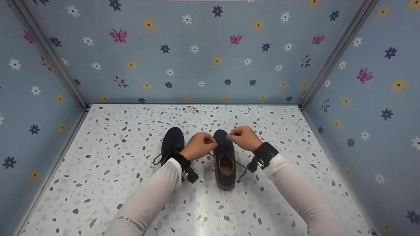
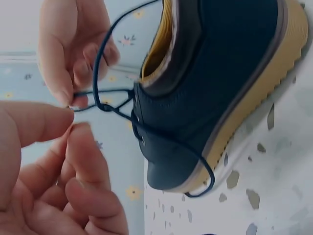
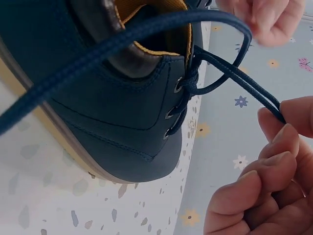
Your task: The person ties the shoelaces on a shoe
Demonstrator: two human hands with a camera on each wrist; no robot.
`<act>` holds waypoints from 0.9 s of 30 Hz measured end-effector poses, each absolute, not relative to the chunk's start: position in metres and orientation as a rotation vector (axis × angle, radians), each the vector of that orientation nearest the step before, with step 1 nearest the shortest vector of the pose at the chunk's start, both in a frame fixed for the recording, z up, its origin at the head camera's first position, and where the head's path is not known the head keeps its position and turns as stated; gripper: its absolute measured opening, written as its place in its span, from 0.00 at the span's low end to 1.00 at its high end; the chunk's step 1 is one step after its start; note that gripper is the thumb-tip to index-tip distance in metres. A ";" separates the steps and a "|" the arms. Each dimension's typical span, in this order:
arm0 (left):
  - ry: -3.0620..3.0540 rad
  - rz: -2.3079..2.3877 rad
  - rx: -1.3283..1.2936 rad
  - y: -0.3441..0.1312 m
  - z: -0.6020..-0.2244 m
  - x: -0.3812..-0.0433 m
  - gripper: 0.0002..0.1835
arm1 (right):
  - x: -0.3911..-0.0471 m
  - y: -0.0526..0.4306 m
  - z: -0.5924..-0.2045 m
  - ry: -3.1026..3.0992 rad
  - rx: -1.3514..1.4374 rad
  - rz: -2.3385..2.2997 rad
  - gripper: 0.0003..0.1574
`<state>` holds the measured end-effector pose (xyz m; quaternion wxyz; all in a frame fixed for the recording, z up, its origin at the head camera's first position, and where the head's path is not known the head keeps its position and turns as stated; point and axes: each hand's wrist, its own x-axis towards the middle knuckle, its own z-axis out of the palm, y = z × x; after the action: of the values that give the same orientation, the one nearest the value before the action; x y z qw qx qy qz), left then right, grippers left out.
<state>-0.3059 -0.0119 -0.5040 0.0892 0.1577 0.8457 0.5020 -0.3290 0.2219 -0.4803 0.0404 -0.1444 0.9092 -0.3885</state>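
A dark navy lace-up shoe (image 1: pixel 225 183) with a tan sole stands on the floor between my two hands. My right hand (image 1: pixel 245 138) pinches a doubled strand of its navy shoelace (image 3: pixel 132 36) between thumb and forefinger, drawn taut above the eyelets. Close by on the other side is my left hand (image 1: pixel 200 144), its thumb and forefinger bent with a small gap between their tips; no lace shows there. A looser length of lace arcs over the shoe, and one end trails on the floor to its right.
A second navy shoe (image 1: pixel 172 141) stands to the left, partly behind my left wrist, with a lace loop at its side. Blue panels (image 1: pixel 197 55) with flowers and butterflies enclose the speckled white floor (image 1: pixel 115 164) at the back and both sides.
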 end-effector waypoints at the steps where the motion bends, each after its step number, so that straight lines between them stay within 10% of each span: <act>1: 2.537 1.492 0.461 -0.012 -0.504 -0.308 0.04 | -0.329 0.222 -0.480 2.782 -0.442 -1.188 0.12; 27: 2.503 1.501 0.565 0.010 -0.514 -0.325 0.05 | -0.328 0.220 -0.475 2.740 -0.528 -1.144 0.11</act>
<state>-0.3248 0.0101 -0.5136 0.0843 0.1895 0.8390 0.5030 -0.3281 0.2203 -0.4754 0.0629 -0.1747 0.9067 -0.3786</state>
